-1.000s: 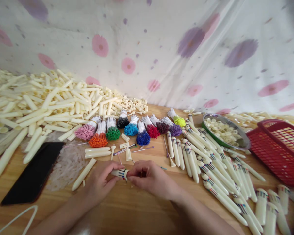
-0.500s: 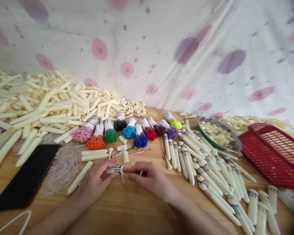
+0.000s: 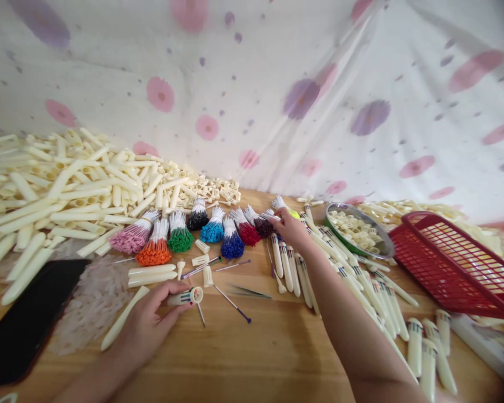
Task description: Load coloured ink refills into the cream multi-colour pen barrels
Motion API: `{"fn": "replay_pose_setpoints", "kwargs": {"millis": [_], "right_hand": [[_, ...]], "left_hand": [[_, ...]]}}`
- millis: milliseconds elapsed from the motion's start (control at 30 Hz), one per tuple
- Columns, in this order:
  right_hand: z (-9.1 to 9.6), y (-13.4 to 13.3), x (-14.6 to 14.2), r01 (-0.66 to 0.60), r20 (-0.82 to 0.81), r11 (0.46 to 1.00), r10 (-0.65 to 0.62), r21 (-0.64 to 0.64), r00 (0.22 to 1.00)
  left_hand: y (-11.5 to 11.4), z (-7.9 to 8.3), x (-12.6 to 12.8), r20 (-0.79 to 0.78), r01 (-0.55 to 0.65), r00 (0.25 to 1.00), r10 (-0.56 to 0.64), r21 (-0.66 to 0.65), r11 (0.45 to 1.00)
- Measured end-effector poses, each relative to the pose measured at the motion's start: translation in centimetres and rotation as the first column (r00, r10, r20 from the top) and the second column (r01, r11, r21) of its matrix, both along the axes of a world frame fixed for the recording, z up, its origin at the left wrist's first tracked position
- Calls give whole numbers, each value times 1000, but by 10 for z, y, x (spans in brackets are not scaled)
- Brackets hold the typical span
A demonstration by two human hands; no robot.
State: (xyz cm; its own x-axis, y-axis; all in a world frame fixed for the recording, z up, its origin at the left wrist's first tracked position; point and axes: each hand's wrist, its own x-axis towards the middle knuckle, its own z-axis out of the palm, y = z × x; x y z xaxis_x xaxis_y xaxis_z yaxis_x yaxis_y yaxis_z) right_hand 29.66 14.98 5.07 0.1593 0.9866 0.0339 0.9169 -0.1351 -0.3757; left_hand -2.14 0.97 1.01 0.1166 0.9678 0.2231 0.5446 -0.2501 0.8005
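My left hand (image 3: pixel 147 324) is closed round a short cream pen part with coloured refills in it (image 3: pixel 185 296), held just above the wooden table (image 3: pixel 243 358). My right hand (image 3: pixel 289 226) is stretched out to the row of coloured refill bundles (image 3: pixel 212 229), its fingers pinched at the purple bundle (image 3: pixel 264 224) beside a yellow-green one. What the fingertips hold is hidden. Loose refills (image 3: pixel 233 305) lie on the table between my hands.
A big heap of cream pen barrels (image 3: pixel 67 184) fills the left. Assembled pens (image 3: pixel 361 285) lie in rows on the right, by a metal bowl of small parts (image 3: pixel 357 229) and a red basket (image 3: pixel 457 263). A black phone (image 3: pixel 25 324) lies at left.
My right hand has left the pen part and reached forward to the refill bundles. My left hand keeps the part. The view has tilted slightly.
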Motion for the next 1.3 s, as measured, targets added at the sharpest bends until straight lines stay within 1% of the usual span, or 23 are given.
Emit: {"fn": "replay_pose_setpoints", "kwargs": {"millis": [100,233,367,533,667,800,900,1000,1067,1133,1200,1300], "right_hand": [[3,7,-5,-59,41,997,61,-48,997],[9,19,-7,-51,114,997,57,-52,992],[8,28,-13,-57,202,996,69,-66,977],[3,31,-27,-56,283,998,64,-36,957],[2,32,-33,-52,286,999,50,-2,957],[-3,29,-35,-37,251,999,26,38,968],[-11,22,-37,10,199,997,-24,71,980],[-18,17,-36,62,115,994,-72,89,991],[-19,16,-32,80,39,992,-83,94,996],[-16,12,-28,85,-49,991,-81,99,996],[-8,3,-25,82,-131,990,-67,117,989],[9,-30,-30,45,-212,986,-9,162,977]], "left_hand": [[0,-1,-2,-14,1,1000,-1,-3,1000],[1,-3,-3,-35,15,999,-14,20,1000],[0,-6,-3,-41,23,999,-22,22,999],[-1,-9,-4,-41,29,999,-29,1,1000],[-1,-8,-4,-45,33,998,-33,10,999],[-1,-7,-4,-53,24,998,-23,8,1000],[-1,-7,-5,-60,31,998,-30,13,999],[0,-6,-4,-50,48,998,-48,6,999],[-1,-5,-2,-41,49,998,-49,-6,999],[-1,-3,-1,-30,46,998,-46,-28,999],[-2,-2,0,-21,47,999,-48,-51,998],[-3,-1,-1,-15,32,999,-33,-52,998]]}}
